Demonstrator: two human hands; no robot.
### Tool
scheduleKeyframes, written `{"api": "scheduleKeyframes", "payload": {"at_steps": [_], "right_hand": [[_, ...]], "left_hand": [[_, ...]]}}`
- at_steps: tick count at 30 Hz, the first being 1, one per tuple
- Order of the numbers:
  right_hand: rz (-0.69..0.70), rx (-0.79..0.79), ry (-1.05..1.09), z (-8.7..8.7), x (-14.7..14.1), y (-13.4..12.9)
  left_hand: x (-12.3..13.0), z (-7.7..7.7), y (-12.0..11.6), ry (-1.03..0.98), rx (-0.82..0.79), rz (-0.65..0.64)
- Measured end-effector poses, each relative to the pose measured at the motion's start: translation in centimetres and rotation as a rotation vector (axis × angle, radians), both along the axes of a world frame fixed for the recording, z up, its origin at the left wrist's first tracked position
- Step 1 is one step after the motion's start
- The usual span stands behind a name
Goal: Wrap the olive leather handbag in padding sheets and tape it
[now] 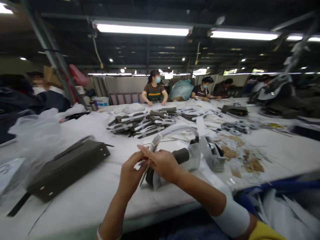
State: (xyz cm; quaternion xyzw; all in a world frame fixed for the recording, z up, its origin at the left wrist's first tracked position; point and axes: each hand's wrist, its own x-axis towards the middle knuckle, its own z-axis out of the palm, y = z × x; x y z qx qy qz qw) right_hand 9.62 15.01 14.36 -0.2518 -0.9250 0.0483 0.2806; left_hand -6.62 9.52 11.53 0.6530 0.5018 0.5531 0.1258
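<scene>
Over the near side of the worktable, both hands meet at the end of a strap [178,127] that arcs up and to the right in pale wrapping. A light-coloured metal buckle [156,140] sits on it just above my fingers. My left hand [132,168] pinches the strap's end from the left. From the right, my right hand [163,164] closes on the same part, its fingers overlapping the left ones. A thin pointed strip [144,175] hangs below the fingers. Behind my right hand lies a dark rolled piece [181,155] partly in clear wrapping.
A dark grey bag [72,166] with metal studs lies at left, beside crumpled plastic [41,143]. Wrapped dark straps [145,121] are heaped ahead. Tape rolls [235,127] and brown scraps [253,165] lie right. A blue-rimmed bin [265,186] stands lower right. Co-workers [155,88] sit across the table.
</scene>
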Motion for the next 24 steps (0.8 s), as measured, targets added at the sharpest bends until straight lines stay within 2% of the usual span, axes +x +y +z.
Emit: {"api": "scheduleKeyframes", "payload": {"at_steps": [3,6,9,11,12,14,17,19,22,24], "right_hand": [[0.087,-0.228,0.12,-0.1,0.4,-0.2],[0.172,-0.463,0.371,-0.6,0.8,-0.4],[0.242,-0.747,0.608,-1.1,0.8,-0.6],[0.218,-0.856,0.726,-1.6,0.6,-0.3],[0.173,-0.839,0.765,-1.8,0.5,-0.1],[0.092,-0.696,0.773,-2.3,0.5,0.6],[0.127,-0.503,0.678,-3.1,1.0,1.5],[0.146,-0.458,0.64,-3.6,1.4,2.0],[0.075,-0.455,0.662,-4.2,1.8,2.6],[0.04,-0.499,0.673,-4.4,1.9,3.0]], "left_hand": [[0.0,-0.6,-0.6,0.223,0.175,0.197],[0.4,-1.6,-1.1,0.346,0.294,0.322],[1.1,-2.3,-1.9,0.345,0.282,0.421],[1.4,-2.6,-2.3,0.205,0.193,0.482],[1.5,-2.8,-2.5,0.087,0.129,0.508],[1.6,-3.4,-2.8,-0.206,-0.012,0.533],[1.8,-5.3,-3.2,-0.578,-0.134,0.5],[2.1,-6.9,-3.6,-0.705,-0.166,0.435],[2.7,-8.9,-4.5,-0.836,-0.234,0.358],[3.3,-9.7,-5.4,-0.81,-0.245,0.367]]}}
